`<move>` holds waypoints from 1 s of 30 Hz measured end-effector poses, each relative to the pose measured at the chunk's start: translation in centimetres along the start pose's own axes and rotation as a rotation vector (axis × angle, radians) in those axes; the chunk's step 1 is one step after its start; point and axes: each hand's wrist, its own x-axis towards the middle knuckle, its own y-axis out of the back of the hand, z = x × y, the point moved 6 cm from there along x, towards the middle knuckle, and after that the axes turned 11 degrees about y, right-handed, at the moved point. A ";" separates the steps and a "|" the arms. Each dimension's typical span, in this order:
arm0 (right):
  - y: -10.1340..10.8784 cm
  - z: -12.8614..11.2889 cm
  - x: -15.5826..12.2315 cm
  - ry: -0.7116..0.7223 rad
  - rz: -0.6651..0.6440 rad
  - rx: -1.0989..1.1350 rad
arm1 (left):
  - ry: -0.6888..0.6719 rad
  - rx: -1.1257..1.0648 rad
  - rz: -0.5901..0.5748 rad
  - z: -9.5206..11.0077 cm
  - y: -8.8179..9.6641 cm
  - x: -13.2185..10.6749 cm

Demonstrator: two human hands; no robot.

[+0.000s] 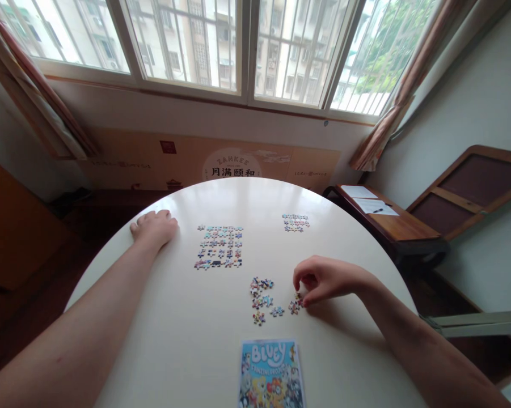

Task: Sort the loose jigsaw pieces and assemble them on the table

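Observation:
My left hand (155, 228) lies on the white table near its far left edge, fingers apart and holding nothing. With thumb and forefinger, my right hand (325, 279) pinches a small jigsaw piece (298, 296) at the right of a loose heap. Another colourful piece (294, 307) lies just under the fingertips. The loose heap of jigsaw pieces (261, 286) sits in the middle, some overlapping. Left of it, several pieces are set out in spaced rows (220, 246). A smaller group of rows (295, 222) lies farther back on the right.
A blue Bluey picture sheet (271, 374) lies at the table's near edge. The round white table (174, 334) has a curved rim. Beyond it, a wooden side bench (402, 221) holds papers and a pen. Barred windows and curtains are at the back.

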 end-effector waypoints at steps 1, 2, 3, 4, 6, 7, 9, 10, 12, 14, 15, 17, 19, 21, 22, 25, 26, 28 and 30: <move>0.0 -0.2 0.1 0.006 -0.004 -0.006 | -0.001 0.005 -0.002 0.0 0.1 -0.1; 0.0 -0.3 0.1 0.010 -0.006 -0.012 | -0.002 0.007 -0.003 0.0 0.1 -0.1; 0.0 -0.5 0.2 0.012 -0.007 -0.018 | -0.004 0.007 -0.004 0.0 0.1 -0.1; 0.0 -0.7 0.2 0.011 -0.006 -0.025 | -0.005 0.006 -0.004 0.0 0.1 -0.1; 0.2 -1.1 0.2 0.004 -0.002 -0.045 | -0.005 0.006 -0.006 -0.1 0.0 0.1; 0.3 -1.2 0.1 0.002 0.001 -0.058 | -0.005 0.006 -0.007 -0.1 -0.1 0.2; 0.5 -1.5 0.0 -0.002 0.009 -0.080 | -0.006 0.006 -0.002 -0.2 -0.1 0.4; 0.6 -1.6 0.0 -0.004 0.013 -0.089 | -0.006 0.005 0.005 -0.2 -0.1 0.4; 0.8 -1.6 -0.2 -0.011 0.030 -0.111 | -0.004 0.006 0.012 -0.2 -0.1 0.4; 1.1 -1.3 -0.5 -0.027 0.053 -0.139 | -0.001 0.007 0.014 -0.2 0.0 0.3; 1.4 -1.0 -0.8 -0.041 0.067 -0.151 | 0.001 0.009 0.013 -0.2 0.1 0.3; 2.0 0.0 -1.5 -0.088 0.102 -0.163 | 0.000 0.010 0.019 -0.2 0.1 0.2; 3.0 1.6 -2.4 -0.165 0.145 -0.163 | -0.003 0.006 0.029 -0.2 0.1 0.3; 4.1 3.4 -3.5 -0.260 0.207 -0.167 | -0.001 0.005 0.031 -0.2 0.0 0.5; 4.7 4.2 -4.0 -0.305 0.252 -0.183 | -0.002 0.007 0.028 -0.3 0.0 0.5; 6.5 6.1 -5.4 -0.409 0.433 -0.310 | -0.001 0.021 0.021 -0.3 -0.1 0.7; 6.9 6.5 -5.7 -0.427 0.491 -0.358 | -0.001 0.023 0.022 -0.3 -0.1 0.6; 7.3 6.9 -6.1 -0.442 0.564 -0.423 | -0.002 0.019 0.031 -0.2 0.0 0.5; 7.2 7.2 -6.0 -0.439 0.558 -0.439 | -0.002 0.011 0.036 -0.2 0.2 0.4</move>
